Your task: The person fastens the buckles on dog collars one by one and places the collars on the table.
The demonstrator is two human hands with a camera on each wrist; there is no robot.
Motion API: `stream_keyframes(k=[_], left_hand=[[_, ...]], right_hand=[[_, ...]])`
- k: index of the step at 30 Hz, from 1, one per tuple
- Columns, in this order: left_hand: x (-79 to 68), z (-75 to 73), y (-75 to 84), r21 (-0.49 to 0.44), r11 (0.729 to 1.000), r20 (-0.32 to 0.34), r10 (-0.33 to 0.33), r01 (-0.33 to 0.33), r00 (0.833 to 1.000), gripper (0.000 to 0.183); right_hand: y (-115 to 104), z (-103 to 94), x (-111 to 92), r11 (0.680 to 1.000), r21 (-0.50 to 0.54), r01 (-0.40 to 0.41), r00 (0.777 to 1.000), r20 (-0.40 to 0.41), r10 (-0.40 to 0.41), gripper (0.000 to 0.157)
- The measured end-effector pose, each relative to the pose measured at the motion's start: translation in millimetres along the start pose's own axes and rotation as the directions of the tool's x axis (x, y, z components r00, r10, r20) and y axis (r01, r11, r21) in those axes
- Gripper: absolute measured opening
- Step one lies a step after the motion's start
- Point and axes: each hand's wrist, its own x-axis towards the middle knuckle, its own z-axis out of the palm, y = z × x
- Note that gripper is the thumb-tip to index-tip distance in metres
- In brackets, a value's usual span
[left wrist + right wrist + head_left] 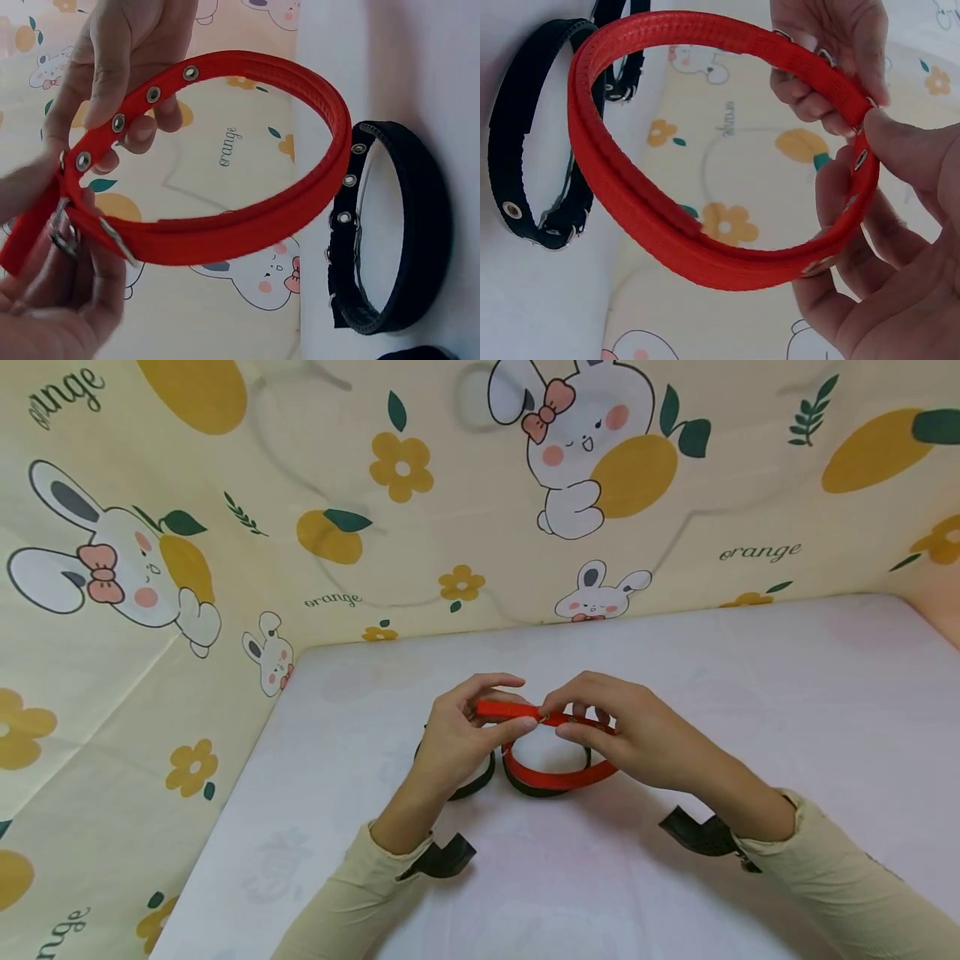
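Observation:
A red pet collar (558, 779) is held up above the white table, bent into a closed loop. My left hand (461, 731) pinches it beside the metal buckle (64, 231), the strap's end sticking out past the fingers. Thumb and fingers of my right hand (637, 731) grip the strap part with the metal eyelets (154, 94), close to the buckle. In the right wrist view the padded band (667, 251) curves away from both hands. The buckle's pin is partly hidden by fingers.
Two black collars with eyelets, one (424, 225) behind the red one and another (476, 783) to its left, stand looped on the white table (300, 827). A patterned cloth (420, 535) with rabbits and oranges rises at the back and left.

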Motion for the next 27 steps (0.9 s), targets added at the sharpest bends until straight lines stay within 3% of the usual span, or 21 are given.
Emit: stream_keyframes(k=[9, 15, 20, 24, 27], left_hand=[[2.4, -4.4, 1.6, -0.071, 0.994, 0.093, 0.085, -0.079, 0.992, 0.065], [5.0, -5.4, -2.5, -0.013, 0.999, 0.118, 0.038, -0.037, 0.992, 0.053], [4.4, -2.8, -4.3, -0.022, 1.000, 0.059, 0.016, -0.015, 0.998, 0.035], [2.7, -2.0, -2.1, -0.066, 0.998, -0.022, 0.020, -0.021, 1.000, 0.031], [1.2, -0.3, -0.2, -0.069, 0.997, -0.047, 0.022, -0.025, 0.999, 0.030]], right_hand=[[0.7, -4.5, -0.8, 1.000, 0.010, -0.026, 1.000, 0.008, 0.025, 0.026], [0.7, -10.5, -0.2, 0.994, 0.049, -0.096, 0.995, 0.007, 0.096, 0.027], [0.1, -9.9, 1.5, 0.981, 0.112, -0.156, 0.988, 0.000, 0.157, 0.020], [-1.3, -6.5, 2.2, 0.973, 0.128, -0.190, 0.981, -0.020, 0.194, 0.013], [-3.6, -3.2, 2.4, 0.965, 0.137, -0.222, 0.972, -0.045, 0.230, 0.010]])
